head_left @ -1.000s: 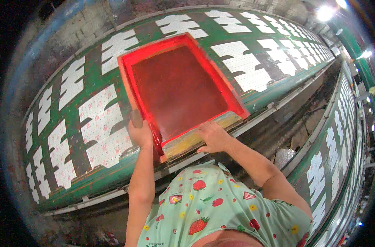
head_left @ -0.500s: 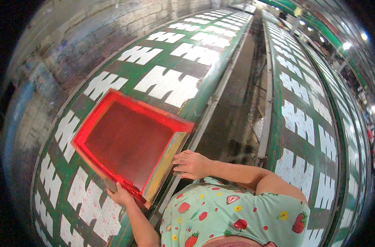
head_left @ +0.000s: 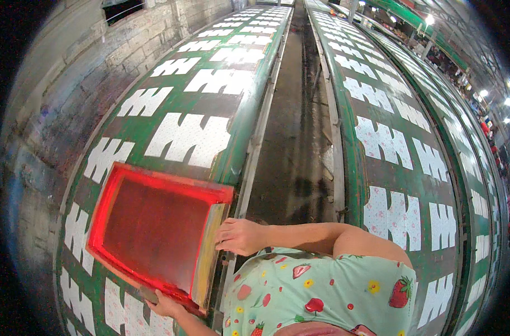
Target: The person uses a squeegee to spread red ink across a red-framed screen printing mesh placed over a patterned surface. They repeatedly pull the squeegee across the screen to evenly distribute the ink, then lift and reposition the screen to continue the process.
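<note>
Long green left desk (head_left: 241,151) runs from the near edge to far back, with rows of notched white pieces (head_left: 188,140) laid flat; some near ones show pink print. Right desk (head_left: 353,196), same layout, with a dark floor strip (head_left: 283,140) between the two. Worn block wall (head_left: 59,112) far left. Person's pale green shirt (head_left: 316,291) at bottom: strawberries, cherries, yellow flowers; any lettering is too small to read. Red-bordered screen frame (head_left: 157,227), dark red mesh, yellowish strip along its right side, sits over the near part of the left desk, partly covering white pieces; can't tell if it touches the desk. Right hand (head_left: 241,236): fingers bent, gripping the frame's right edge at the yellowish strip. Left hand (head_left: 164,305): gripping the frame's lower edge near the near corner, fingers partly hidden. Small bright lights (head_left: 509,102) upper right.
</note>
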Demonstrator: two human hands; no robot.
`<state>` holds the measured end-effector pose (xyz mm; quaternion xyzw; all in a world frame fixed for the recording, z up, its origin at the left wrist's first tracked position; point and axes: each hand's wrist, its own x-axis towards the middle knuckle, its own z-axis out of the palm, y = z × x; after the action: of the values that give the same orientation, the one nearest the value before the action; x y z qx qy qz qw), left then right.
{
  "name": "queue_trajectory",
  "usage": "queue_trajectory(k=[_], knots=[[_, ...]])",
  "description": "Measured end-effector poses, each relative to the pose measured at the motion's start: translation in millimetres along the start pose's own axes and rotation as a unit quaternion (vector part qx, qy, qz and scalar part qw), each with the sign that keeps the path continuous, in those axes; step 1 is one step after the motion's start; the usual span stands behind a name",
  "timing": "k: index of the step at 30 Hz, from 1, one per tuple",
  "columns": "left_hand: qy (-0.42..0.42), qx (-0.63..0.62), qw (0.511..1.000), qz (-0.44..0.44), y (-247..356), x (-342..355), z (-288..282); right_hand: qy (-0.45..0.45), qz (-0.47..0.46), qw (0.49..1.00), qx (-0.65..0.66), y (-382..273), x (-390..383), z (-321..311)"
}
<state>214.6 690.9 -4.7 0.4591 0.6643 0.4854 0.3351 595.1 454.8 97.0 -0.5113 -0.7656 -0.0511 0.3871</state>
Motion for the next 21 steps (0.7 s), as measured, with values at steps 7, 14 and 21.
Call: queue_trajectory(k=[7, 14, 21], knots=[[0.105, 0.198, 0.974, 0.037, -2.7, 7.5, 1.0, 0.039, -0.053, 0.997, 0.026, 71.2, 22.9, -26.6], [0.183, 0.248, 0.949, 0.069, 32.2, -21.4, 75.6, 0.031, 0.019, 0.999, 0.027, 160.7, -17.2, -75.0], [0.148, 0.251, 0.953, 0.082, 53.7, -64.2, 167.3, 0.023, 0.072, 0.997, 0.032, 216.4, -54.5, -127.4]])
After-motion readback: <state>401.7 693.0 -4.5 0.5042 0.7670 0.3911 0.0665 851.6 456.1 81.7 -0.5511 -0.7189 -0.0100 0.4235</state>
